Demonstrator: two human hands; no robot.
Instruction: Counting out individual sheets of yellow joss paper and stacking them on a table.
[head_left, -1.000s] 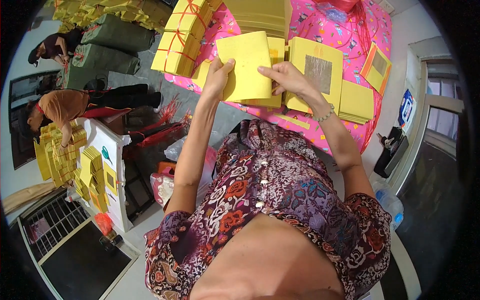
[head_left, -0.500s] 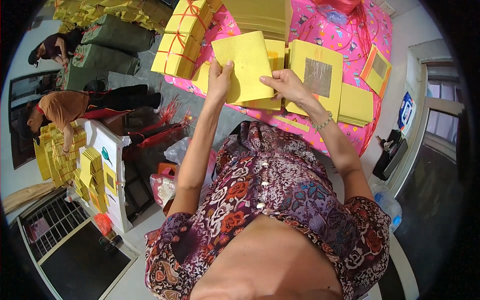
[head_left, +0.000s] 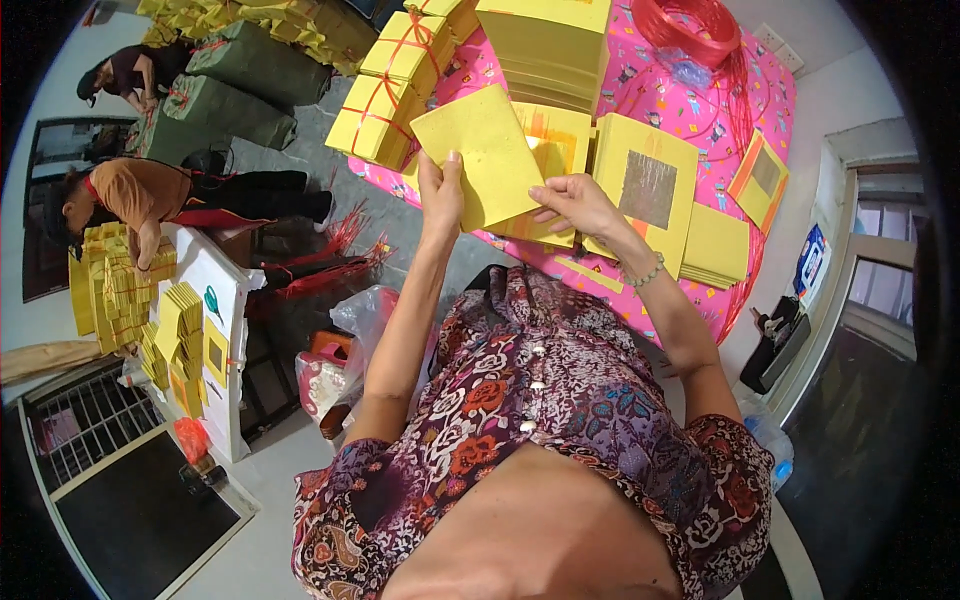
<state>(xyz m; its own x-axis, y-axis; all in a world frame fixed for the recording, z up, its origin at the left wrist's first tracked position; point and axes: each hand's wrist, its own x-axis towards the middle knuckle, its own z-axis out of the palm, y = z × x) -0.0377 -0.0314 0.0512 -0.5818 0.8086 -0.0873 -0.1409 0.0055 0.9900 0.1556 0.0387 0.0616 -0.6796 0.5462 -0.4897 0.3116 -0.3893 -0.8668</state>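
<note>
A square yellow piece of paper (head_left: 478,155), plain on the face toward me, hangs tilted over the near edge of the table. My left hand (head_left: 441,195) grips its left edge, thumb on top. My right hand (head_left: 580,208) pinches at its lower right corner, the other fingers curled. Below and behind it, partly covered, lies yellow paper with orange print (head_left: 558,150). To the right sits a stack of yellow sheets (head_left: 645,178), its top sheet bearing a dull metallic square. A lower stack of plain yellow paper (head_left: 716,246) is beside that.
Yellow bundles tied with red string (head_left: 385,110) stand at the table's left. A tall yellow stack (head_left: 548,45) and a red string coil (head_left: 688,30) are on the pink patterned cloth (head_left: 655,92). Two people work at far left, one beside a white table (head_left: 236,330).
The yellow paper has turned clockwise and its right edge, curved before, now looks flatter. My right hand has moved slightly right and down. The whole view has shifted a little.
</note>
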